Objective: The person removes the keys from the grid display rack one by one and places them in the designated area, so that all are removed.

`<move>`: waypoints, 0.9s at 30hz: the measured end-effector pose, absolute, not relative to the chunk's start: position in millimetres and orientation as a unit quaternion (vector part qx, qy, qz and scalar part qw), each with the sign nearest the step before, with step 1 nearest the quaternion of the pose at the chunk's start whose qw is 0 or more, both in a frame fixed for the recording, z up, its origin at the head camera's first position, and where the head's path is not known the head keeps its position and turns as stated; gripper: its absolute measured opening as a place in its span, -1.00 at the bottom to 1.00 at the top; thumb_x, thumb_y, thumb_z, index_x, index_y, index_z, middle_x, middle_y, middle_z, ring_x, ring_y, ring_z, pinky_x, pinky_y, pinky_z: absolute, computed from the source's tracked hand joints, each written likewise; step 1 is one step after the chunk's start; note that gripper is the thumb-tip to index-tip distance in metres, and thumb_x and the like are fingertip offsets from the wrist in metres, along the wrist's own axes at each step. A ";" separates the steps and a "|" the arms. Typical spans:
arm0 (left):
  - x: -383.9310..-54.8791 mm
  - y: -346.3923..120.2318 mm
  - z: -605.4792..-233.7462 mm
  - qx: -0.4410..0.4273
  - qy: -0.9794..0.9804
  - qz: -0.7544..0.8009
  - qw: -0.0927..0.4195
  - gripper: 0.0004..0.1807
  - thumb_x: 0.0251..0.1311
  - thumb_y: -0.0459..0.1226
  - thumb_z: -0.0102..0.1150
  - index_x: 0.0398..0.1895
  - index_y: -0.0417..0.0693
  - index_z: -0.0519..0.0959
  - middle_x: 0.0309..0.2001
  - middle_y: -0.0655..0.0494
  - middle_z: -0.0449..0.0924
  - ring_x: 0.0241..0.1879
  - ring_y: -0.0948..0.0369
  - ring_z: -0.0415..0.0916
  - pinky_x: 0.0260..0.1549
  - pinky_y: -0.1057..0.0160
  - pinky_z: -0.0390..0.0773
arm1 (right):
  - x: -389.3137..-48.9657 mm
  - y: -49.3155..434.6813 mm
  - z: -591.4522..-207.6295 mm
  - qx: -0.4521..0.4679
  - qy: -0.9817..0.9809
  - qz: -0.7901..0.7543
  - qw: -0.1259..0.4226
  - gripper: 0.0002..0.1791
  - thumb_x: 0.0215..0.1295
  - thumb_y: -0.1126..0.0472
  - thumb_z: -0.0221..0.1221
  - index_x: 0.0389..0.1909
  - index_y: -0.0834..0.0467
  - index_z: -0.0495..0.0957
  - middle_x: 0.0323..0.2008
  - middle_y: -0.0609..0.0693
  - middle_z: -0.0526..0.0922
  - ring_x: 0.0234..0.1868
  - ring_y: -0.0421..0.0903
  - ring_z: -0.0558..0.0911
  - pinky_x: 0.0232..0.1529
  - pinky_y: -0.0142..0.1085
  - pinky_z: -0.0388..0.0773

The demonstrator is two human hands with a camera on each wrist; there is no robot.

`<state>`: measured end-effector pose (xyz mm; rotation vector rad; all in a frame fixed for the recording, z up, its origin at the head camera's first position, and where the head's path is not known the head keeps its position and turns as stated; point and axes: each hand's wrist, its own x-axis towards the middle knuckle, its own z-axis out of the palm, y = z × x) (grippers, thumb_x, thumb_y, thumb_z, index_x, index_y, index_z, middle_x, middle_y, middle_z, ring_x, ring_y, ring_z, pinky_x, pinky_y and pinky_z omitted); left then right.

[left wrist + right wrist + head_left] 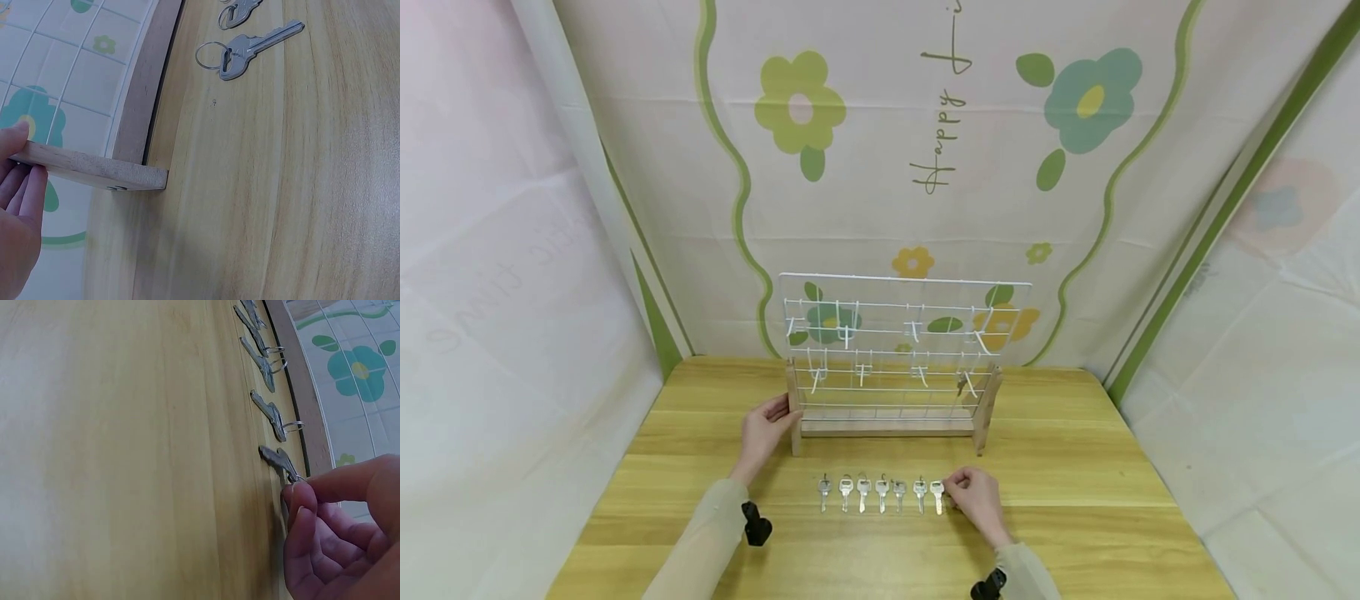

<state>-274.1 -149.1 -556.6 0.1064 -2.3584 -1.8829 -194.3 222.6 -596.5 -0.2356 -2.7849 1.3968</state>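
A white wire rack on a wooden stand (pixel 887 428) is upright on the table, with white hooks in two rows. At the stand's left side, my left hand (pixel 763 432) grips the wooden side post (pixel 94 165), thumb on one face and fingers on the other. Several silver keys (pixel 882 493) with small rings lie in a row in front of the rack. My right hand (pixel 976 497) is at the right end of that row. In the right wrist view, its thumb and forefinger pinch the ring of the rightmost key (pixel 278 459), whose blade points away from the fingers.
One key (pixel 961 385) hangs at the lower right hook of the rack. The wood-grain table (pixel 1075 483) extends on both sides of the stand. Flower-printed cloth (pixel 865 200) hangs behind it, with more cloth at the left and right.
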 end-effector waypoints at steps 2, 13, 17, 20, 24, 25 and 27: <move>-274.0 -149.0 -556.6 0.037 -0.777 -0.625 0.061 -0.47 0.19 -0.36 0.35 0.24 -0.33 0.51 0.21 -0.29 0.56 0.21 -0.11 0.56 0.07 0.32 0.68 | -193.7 222.0 -596.7 -0.073 -0.892 0.447 0.009 -0.90 0.17 0.29 0.30 -0.46 0.25 0.62 -0.63 0.01 0.65 -0.64 -0.20 0.58 -0.65 -0.49 0.45; -275.2 -149.6 -557.9 0.035 -0.782 -0.620 0.054 -0.47 0.22 -0.35 0.32 0.26 -0.31 0.49 0.23 -0.29 0.54 0.22 -0.12 0.55 0.12 0.24 0.66 | -193.2 223.7 -598.4 -0.056 -0.901 0.431 0.019 -0.91 0.18 0.30 0.29 -0.47 0.22 0.61 -0.66 -0.05 0.60 -0.64 -0.24 0.51 -0.65 -0.50 0.34; -275.1 -149.5 -557.9 0.038 -0.785 -0.616 0.055 -0.46 0.22 -0.33 0.34 0.26 -0.30 0.49 0.23 -0.27 0.55 0.22 -0.10 0.55 0.12 0.24 0.66 | -194.0 223.5 -598.0 -0.052 -0.903 0.426 0.020 -0.92 0.20 0.30 0.27 -0.46 0.20 0.61 -0.68 -0.06 0.58 -0.65 -0.25 0.48 -0.65 -0.50 0.32; -274.7 -149.4 -558.0 0.040 -0.786 -0.615 0.056 -0.46 0.21 -0.32 0.35 0.26 -0.29 0.50 0.23 -0.26 0.55 0.22 -0.09 0.55 0.12 0.25 0.66 | -195.0 223.5 -597.4 -0.047 -0.905 0.421 0.025 -0.93 0.20 0.30 0.28 -0.45 0.20 0.62 -0.67 -0.06 0.59 -0.66 -0.27 0.47 -0.65 -0.51 0.33; -274.6 -149.4 -558.3 0.039 -0.786 -0.614 0.058 -0.47 0.21 -0.33 0.34 0.25 -0.29 0.51 0.22 -0.26 0.56 0.21 -0.10 0.56 0.10 0.26 0.67 | -196.0 223.3 -596.1 -0.034 -0.908 0.416 0.029 -0.93 0.19 0.31 0.29 -0.44 0.20 0.62 -0.66 -0.05 0.60 -0.66 -0.29 0.46 -0.65 -0.51 0.35; -274.7 -149.5 -558.4 0.038 -0.786 -0.615 0.059 -0.47 0.21 -0.33 0.34 0.25 -0.29 0.51 0.22 -0.26 0.56 0.21 -0.10 0.56 0.10 0.26 0.67 | -196.1 223.4 -595.6 -0.030 -0.909 0.415 0.029 -0.93 0.19 0.31 0.29 -0.44 0.20 0.62 -0.65 -0.05 0.60 -0.65 -0.29 0.46 -0.65 -0.51 0.35; -274.9 -149.4 -558.2 0.037 -0.786 -0.614 0.060 -0.47 0.21 -0.32 0.34 0.25 -0.29 0.51 0.22 -0.27 0.56 0.21 -0.10 0.56 0.10 0.27 0.67 | -196.3 223.6 -594.7 -0.028 -0.909 0.416 0.026 -0.94 0.19 0.32 0.29 -0.44 0.21 0.61 -0.64 -0.05 0.59 -0.65 -0.29 0.47 -0.64 -0.51 0.35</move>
